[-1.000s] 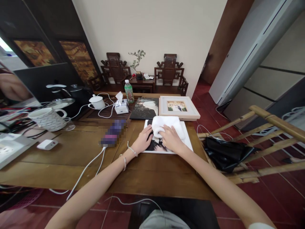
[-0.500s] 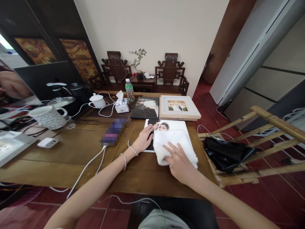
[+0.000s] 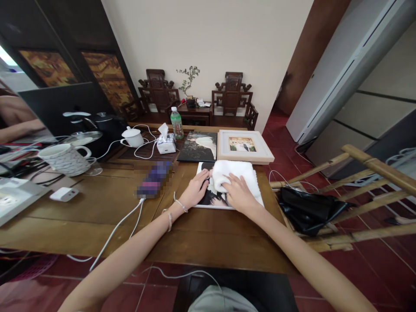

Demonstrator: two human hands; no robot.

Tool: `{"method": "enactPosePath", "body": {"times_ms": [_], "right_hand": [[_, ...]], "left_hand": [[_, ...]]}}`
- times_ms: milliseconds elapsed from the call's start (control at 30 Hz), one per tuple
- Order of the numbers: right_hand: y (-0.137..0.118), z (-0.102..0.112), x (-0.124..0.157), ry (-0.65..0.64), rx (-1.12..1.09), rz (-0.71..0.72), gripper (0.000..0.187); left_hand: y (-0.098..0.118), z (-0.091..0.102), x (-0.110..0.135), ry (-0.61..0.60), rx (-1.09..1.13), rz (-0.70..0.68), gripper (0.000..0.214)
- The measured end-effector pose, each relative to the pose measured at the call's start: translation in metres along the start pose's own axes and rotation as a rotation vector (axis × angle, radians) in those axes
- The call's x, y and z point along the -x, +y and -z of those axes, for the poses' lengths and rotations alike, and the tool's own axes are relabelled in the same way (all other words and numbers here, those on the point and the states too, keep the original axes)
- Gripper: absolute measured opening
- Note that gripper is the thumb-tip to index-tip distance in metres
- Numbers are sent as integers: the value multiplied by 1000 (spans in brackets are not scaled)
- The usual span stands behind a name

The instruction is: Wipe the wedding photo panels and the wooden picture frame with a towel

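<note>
photo panel (image 3: 212, 197) lies near the table's (image 3: 208, 238) right edge, left hand (image 3: 197, 188) loosely flat on its left side, right hand (image 3: 240, 193) gripping a white cloth (image 3: 238, 170) over it; wiping looks unfinished.

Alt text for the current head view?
A right hand on a white cloth over a photo panel on a wooden table; the left hand rests at the panel's left side. Behind it lie a dark photo and a framed picture. A mug, tissue box and bottle stand farther left.
</note>
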State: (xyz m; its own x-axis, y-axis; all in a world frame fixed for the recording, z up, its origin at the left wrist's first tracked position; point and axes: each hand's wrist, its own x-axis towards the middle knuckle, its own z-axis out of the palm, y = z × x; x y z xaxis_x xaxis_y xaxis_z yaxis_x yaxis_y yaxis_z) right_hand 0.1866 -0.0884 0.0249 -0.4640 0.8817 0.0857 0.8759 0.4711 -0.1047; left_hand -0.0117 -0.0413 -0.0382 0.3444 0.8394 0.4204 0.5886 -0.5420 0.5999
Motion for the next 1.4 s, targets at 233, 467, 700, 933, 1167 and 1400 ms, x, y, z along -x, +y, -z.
{"method": "enactPosePath", "body": {"times_ms": [233, 467, 700, 933, 1167, 1400], "right_hand": [[-24, -14, -17, -26, 8, 235, 41], [-19, 1, 51, -100, -105, 392, 41], [22, 7, 79, 33, -128, 139, 45], [33, 16, 17, 117, -138, -103, 41], [-8, 25, -61, 79, -303, 19, 37], [-11, 27, -62, 76, -281, -33, 35]], "left_hand": [[12, 13, -1, 277, 266, 137, 55], [9, 7, -1, 186, 182, 103, 56], [7, 3, 0, -34, -38, -57, 42], [4, 3, 0, -69, -105, -97, 42], [8, 6, 0, -52, -55, -114, 33], [8, 7, 1, -63, -53, -114, 32]]}}
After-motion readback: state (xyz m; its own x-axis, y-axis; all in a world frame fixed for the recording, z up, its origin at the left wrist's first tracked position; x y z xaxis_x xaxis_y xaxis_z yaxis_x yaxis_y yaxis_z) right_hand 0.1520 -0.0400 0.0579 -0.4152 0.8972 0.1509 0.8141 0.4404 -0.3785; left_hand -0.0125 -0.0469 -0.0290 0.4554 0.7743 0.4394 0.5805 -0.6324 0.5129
